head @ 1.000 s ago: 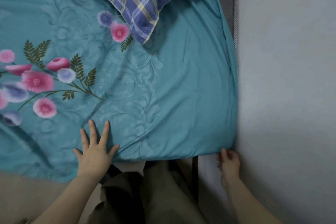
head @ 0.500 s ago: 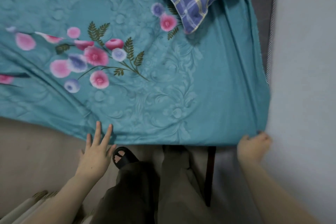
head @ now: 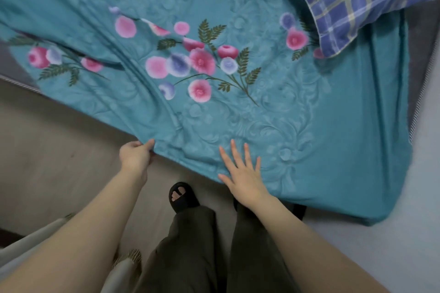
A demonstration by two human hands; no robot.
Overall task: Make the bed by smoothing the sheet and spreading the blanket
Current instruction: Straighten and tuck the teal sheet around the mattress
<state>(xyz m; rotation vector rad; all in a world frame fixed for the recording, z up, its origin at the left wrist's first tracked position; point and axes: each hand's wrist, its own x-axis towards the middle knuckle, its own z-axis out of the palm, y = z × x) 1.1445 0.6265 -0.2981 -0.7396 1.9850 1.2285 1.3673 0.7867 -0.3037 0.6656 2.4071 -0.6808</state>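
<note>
A teal sheet (head: 262, 114) printed with pink and purple flowers covers the bed and hangs over its near edge. Long creases run through it on the left, from the flowers down toward the edge. My left hand (head: 135, 158) pinches the sheet's hanging edge between thumb and curled fingers. To its right, my right hand (head: 242, 173) lies flat on the sheet near the edge, fingers spread and straight. No blanket is in view.
A blue plaid pillow (head: 362, 0) lies at the top right of the bed. A pale wall (head: 423, 197) borders the bed on the right. My legs and a black sandal (head: 182, 197) stand on the beige floor (head: 47, 162) below the edge. The grey mattress (head: 9, 66) shows at far left.
My view has shifted left along the bed. My left hand went from hanging open below the edge to pinching it. My right hand left the sheet's corner by the wall and now lies flat on the sheet.
</note>
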